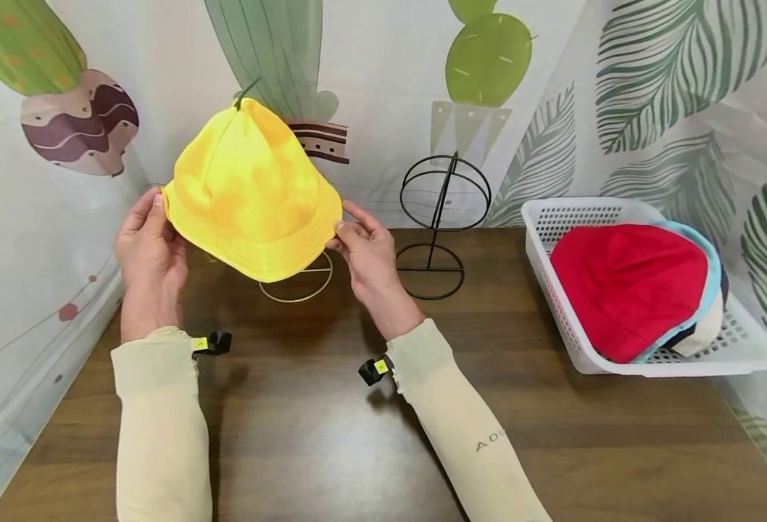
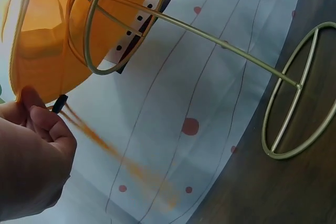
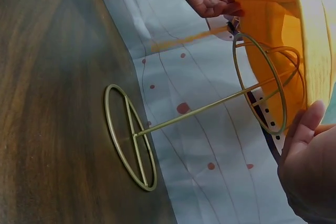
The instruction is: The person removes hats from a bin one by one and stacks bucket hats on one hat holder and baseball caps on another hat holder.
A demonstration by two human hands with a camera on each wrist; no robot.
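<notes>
A yellow bucket hat with a small green stem on its crown is held up by its brim. My left hand pinches the brim at the left, and my right hand pinches it at the right. Under the hat stands a gold wire hat stand; both wrist views show its top rings partly inside the hat's opening. Its round base rests on the table. An orange cord with a black toggle hangs from the brim beside my left hand.
Just right of the hat stands a black wire hat stand. A white plastic basket on the right side of the brown table holds a red hat over light blue and other hats. A printed cloth hangs behind.
</notes>
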